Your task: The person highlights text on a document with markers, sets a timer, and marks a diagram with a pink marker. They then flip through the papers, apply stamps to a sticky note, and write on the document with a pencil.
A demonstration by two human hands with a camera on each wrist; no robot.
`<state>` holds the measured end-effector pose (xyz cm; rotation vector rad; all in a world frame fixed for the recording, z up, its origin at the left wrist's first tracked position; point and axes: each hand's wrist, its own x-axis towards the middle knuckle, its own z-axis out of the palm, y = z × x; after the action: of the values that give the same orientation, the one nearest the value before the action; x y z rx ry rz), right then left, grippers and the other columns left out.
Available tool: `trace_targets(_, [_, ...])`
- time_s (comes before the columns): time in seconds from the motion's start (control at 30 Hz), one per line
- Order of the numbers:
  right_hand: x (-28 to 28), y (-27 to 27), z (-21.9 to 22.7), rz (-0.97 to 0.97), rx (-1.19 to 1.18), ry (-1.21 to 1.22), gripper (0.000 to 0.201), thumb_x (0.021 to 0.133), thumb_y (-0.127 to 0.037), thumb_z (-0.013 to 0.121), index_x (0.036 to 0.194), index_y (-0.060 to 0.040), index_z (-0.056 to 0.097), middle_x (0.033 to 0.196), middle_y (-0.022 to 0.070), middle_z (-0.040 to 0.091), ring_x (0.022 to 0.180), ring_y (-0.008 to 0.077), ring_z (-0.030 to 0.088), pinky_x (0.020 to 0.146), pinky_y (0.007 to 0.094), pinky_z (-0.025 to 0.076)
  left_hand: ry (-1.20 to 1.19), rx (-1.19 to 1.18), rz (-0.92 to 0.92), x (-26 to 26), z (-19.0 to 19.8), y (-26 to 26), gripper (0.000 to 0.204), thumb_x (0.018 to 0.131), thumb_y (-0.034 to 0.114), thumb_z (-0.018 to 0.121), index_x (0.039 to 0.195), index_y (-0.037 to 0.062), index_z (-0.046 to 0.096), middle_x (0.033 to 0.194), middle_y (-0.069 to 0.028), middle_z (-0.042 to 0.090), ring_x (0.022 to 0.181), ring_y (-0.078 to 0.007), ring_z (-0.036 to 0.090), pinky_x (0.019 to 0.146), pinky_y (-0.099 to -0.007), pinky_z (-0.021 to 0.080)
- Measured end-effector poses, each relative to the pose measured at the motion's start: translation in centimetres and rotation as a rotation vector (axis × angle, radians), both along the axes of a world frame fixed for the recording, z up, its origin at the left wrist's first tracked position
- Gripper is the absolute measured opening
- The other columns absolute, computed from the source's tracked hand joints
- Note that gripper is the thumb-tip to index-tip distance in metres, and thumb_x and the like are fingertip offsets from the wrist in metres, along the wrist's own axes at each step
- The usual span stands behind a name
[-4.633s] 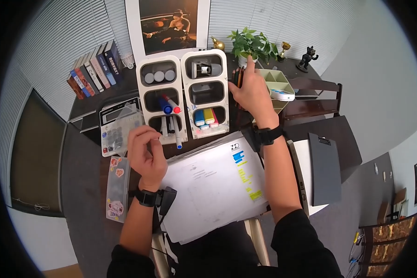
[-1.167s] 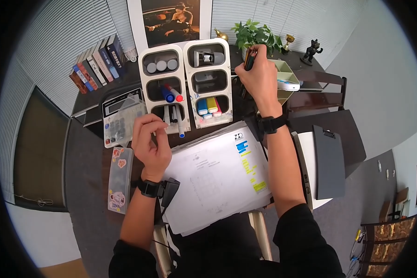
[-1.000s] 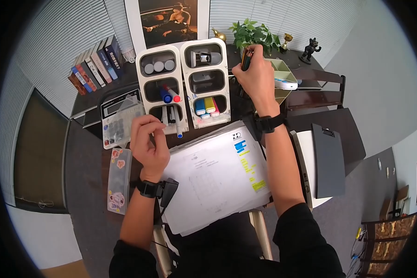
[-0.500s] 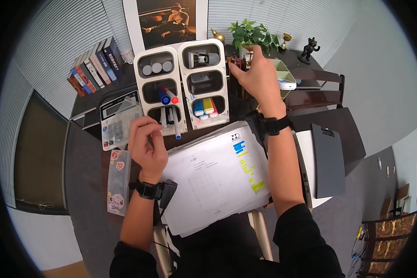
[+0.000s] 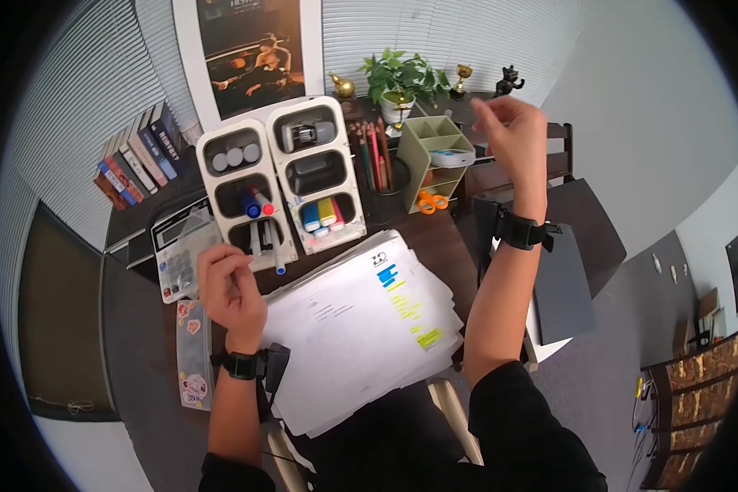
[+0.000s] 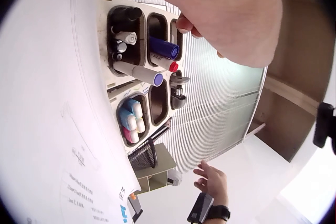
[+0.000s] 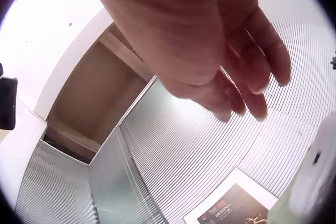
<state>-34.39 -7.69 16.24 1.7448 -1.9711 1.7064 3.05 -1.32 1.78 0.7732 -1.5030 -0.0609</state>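
My right hand (image 5: 517, 139) hovers in the air with bent fingers and holds nothing; the right wrist view shows its fingers (image 7: 252, 71) empty too. It is just right of a green desk organizer (image 5: 418, 152), which carries a white device (image 5: 453, 157) and orange-handled scissors (image 5: 432, 202). Left of that organizer, several coloured pencils (image 5: 374, 156) stand in a black mesh cup (image 5: 389, 205). My left hand (image 5: 236, 297) stays loosely curled in front of the cream pen organizers (image 5: 272, 176), with nothing in its grasp.
A stack of papers (image 5: 344, 344) covers the near desk. Around it are a sticker-covered case (image 5: 193, 353), a calculator (image 5: 184, 254) and a dark clipboard (image 5: 562, 283). Behind stand books (image 5: 139, 156), a potted plant (image 5: 402, 78), a trophy (image 5: 462, 78) and a black figurine (image 5: 508, 80).
My right hand gripped some pencils earlier, let go of them at the cup, and has moved right, past the green organizer. The left hand keeps its pose. The head view has shifted.
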Motion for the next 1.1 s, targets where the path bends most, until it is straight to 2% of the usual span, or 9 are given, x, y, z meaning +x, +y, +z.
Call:
trace_targets(0.07, [-1.5, 0.4, -0.4, 0.043, 0.168, 0.16, 0.031, 0.083, -0.024, 0.08, 0.099, 0.0012, 0.074, 0.072, 0.0112, 0.072, 0.059, 0.0201, 0.065, 0.06, 0.0343, 0.052, 0.006, 0.0, -0.004, -0.1, 0.0, 0.1, 0.018, 0.085, -0.017, 0.052, 0.093, -0.0038, 0.06, 0.106, -0.0102, 0.055, 0.083, -0.0138, 0.055, 0.064, -0.0212, 0.045])
trace_targets(0.1, [-2.1, 0.6, -0.6, 0.034, 0.161, 0.157, 0.031, 0.083, -0.024, 0.08, 0.099, 0.0012, 0.074, 0.072, 0.0112, 0.072, 0.059, 0.0201, 0.065, 0.06, 0.0343, 0.052, 0.004, -0.008, -0.012, 0.0, 0.0, 0.1, 0.018, 0.085, -0.017, 0.052, 0.093, -0.0038, 0.06, 0.106, -0.0102, 0.055, 0.083, -0.0138, 0.055, 0.064, -0.0212, 0.045])
trace_targets(0.17, [-2.3, 1.2, -0.5, 0.141, 0.317, 0.223, 0.042, 0.075, -0.029, 0.087, 0.101, 0.0012, 0.074, 0.076, 0.0111, 0.07, 0.068, 0.0211, 0.067, 0.064, 0.0353, 0.053, 0.007, 0.037, -0.003, -0.1, 0.1, 0.1, 0.017, 0.086, -0.017, 0.052, 0.093, -0.0035, 0.06, 0.106, -0.0101, 0.055, 0.082, -0.0136, 0.054, 0.064, -0.0213, 0.044])
trace_targets(0.2, [-2.5, 1.5, -0.4, 0.145, 0.401, 0.221, 0.051, 0.069, -0.029, 0.091, 0.106, 0.0008, 0.073, 0.079, 0.0104, 0.068, 0.071, 0.0204, 0.066, 0.065, 0.0356, 0.053, 0.049, 0.063, 0.01, -0.4, 0.3, 0.4, 0.014, 0.086, -0.016, 0.054, 0.09, -0.0041, 0.061, 0.099, -0.013, 0.057, 0.083, -0.0198, 0.057, 0.069, -0.026, 0.046])
trace_targets(0.3, [-2.4, 1.8, -0.7, 0.236, 0.522, 0.172, 0.053, 0.068, -0.025, 0.092, 0.111, -0.0005, 0.071, 0.078, 0.0096, 0.067, 0.067, 0.0193, 0.065, 0.06, 0.0355, 0.052, 0.046, 0.083, 0.017, -0.4, 0.2, 0.6, 0.014, 0.086, -0.016, 0.054, 0.09, -0.004, 0.06, 0.1, -0.0129, 0.057, 0.082, -0.0188, 0.057, 0.068, -0.025, 0.046])
trace_targets(0.33, [-2.5, 1.7, -0.7, 0.261, 0.57, 0.104, 0.052, 0.069, -0.019, 0.091, 0.113, -0.0007, 0.07, 0.076, 0.0088, 0.065, 0.063, 0.0182, 0.063, 0.054, 0.035, 0.05, 0.044, 0.084, 0.016, -0.4, 0.1, 0.5, 0.014, 0.086, -0.016, 0.054, 0.09, -0.004, 0.06, 0.1, -0.0129, 0.057, 0.082, -0.0188, 0.057, 0.068, -0.025, 0.046])
trace_targets(0.53, [-3.3, 0.7, -1.6, 0.289, 0.64, 0.13, 0.043, 0.071, -0.01, 0.086, 0.111, -0.0011, 0.072, 0.072, 0.0068, 0.062, 0.058, 0.017, 0.059, 0.051, 0.0345, 0.048, 0.099, 0.102, -0.012, -0.3, -0.2, 0.2, 0.014, 0.086, -0.016, 0.053, 0.089, -0.0045, 0.06, 0.101, -0.0129, 0.057, 0.082, -0.0177, 0.056, 0.068, -0.0242, 0.046])
trace_targets(0.77, [-3.7, 0.2, -2.3, 0.25, 0.537, 0.192, 0.034, 0.072, -0.006, 0.083, 0.104, -0.0018, 0.076, 0.072, 0.0076, 0.064, 0.058, 0.017, 0.058, 0.056, 0.0346, 0.048, 0.086, 0.095, -0.012, -0.3, -0.2, 0.2, 0.014, 0.087, -0.017, 0.054, 0.09, -0.0045, 0.059, 0.101, -0.0129, 0.057, 0.083, -0.0173, 0.056, 0.07, -0.0247, 0.046])
trace_targets(1.1, [-3.7, -0.6, -2.9, 0.267, 0.36, 0.181, 0.027, 0.084, -0.018, 0.079, 0.102, 0.002, 0.075, 0.069, 0.0102, 0.068, 0.059, 0.017, 0.06, 0.056, 0.0346, 0.048, 0.079, 0.091, -0.012, -0.4, -0.1, 0.3, 0.014, 0.087, -0.017, 0.054, 0.09, -0.0047, 0.06, 0.101, -0.0129, 0.057, 0.082, -0.0172, 0.056, 0.068, -0.0239, 0.046])
